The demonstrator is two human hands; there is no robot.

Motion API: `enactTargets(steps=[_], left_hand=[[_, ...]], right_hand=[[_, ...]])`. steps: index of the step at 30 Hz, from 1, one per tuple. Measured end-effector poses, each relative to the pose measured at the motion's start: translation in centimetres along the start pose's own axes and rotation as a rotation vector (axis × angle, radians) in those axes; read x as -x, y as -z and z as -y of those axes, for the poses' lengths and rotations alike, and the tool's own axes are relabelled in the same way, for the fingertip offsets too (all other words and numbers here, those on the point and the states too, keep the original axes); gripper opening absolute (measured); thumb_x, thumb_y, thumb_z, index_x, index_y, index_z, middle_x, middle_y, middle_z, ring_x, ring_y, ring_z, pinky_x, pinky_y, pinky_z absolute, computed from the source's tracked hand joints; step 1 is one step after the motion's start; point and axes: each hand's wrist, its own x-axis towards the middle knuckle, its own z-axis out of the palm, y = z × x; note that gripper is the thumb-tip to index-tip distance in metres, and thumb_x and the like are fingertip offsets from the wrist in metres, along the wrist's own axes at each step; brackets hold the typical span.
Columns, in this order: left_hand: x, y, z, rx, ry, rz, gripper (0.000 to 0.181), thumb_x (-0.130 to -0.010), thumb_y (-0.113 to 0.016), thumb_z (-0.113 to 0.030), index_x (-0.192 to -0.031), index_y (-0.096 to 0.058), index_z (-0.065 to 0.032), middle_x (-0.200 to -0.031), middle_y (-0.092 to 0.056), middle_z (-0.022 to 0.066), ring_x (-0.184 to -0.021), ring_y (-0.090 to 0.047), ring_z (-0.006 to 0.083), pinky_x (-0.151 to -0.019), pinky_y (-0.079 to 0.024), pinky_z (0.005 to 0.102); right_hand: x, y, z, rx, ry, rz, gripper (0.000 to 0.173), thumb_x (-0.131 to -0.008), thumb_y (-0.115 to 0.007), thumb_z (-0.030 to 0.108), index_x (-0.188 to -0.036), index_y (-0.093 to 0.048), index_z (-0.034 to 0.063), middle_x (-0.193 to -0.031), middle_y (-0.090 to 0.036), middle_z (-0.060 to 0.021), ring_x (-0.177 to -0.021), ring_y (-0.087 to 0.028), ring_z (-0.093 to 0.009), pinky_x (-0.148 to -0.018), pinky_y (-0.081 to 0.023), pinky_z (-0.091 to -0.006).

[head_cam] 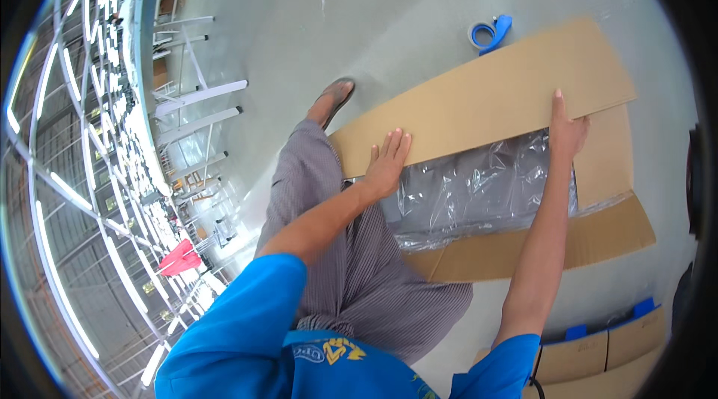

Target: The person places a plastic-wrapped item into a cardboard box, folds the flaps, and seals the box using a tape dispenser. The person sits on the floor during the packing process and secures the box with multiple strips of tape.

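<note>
A cardboard box lies before me with its long far flap (482, 101) folded partly over the top. Inside shows a dark item wrapped in clear plastic film (471, 183). My left hand (386, 166) rests flat on the near-left part of that flap, palm down. At the right end, my right hand (567, 130) pinches the flap's edge, thumb on top and fingers curled out of sight. The short end flap (603, 155) and the long near flap (594, 236) are spread outward. My right forearm passes over the near flap.
A blue tape dispenser (496, 34) with a tape roll lies on the grey floor (392, 17) beyond the box. Cardboard boxes (575, 357) with blue bits stand at lower right. White-legged tables (202, 99) line the left. My sandalled foot (336, 99) is beside the box.
</note>
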Motion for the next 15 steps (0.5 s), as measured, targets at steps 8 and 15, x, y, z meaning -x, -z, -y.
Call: enactTargets(steps=[8,15], left_hand=[[1.6,-1.6,0.2,0.181,0.025,-0.201,0.076,-0.082,-0.052,0.003,-0.151,-0.022,-0.0088,-0.155,-0.024,0.0194,-0.143,-0.025,0.0413,-0.112,-0.025,0.0598],[5.6,-1.4,-0.1,0.176,0.142,-0.487,0.067,-0.082,-0.060,-0.008,-0.143,-0.035,-0.0042,-0.148,-0.036,0.0208,-0.137,-0.035,0.0388,-0.109,-0.030,0.0563]], right_hand=[[-0.9,-0.5,-0.1,-0.395,0.042,0.061,0.061,-0.087,-0.068,0.039,-0.128,-0.057,-0.0039,-0.129,-0.059,-0.0187,-0.119,-0.056,-0.033,-0.103,-0.041,-0.0403],[-1.3,-1.4,-1.5,-0.476,-0.019,0.315,0.059,-0.094,-0.061,0.039,-0.130,-0.054,-0.0076,-0.133,-0.057,-0.0154,-0.118,-0.056,-0.025,-0.103,-0.040,-0.0363]])
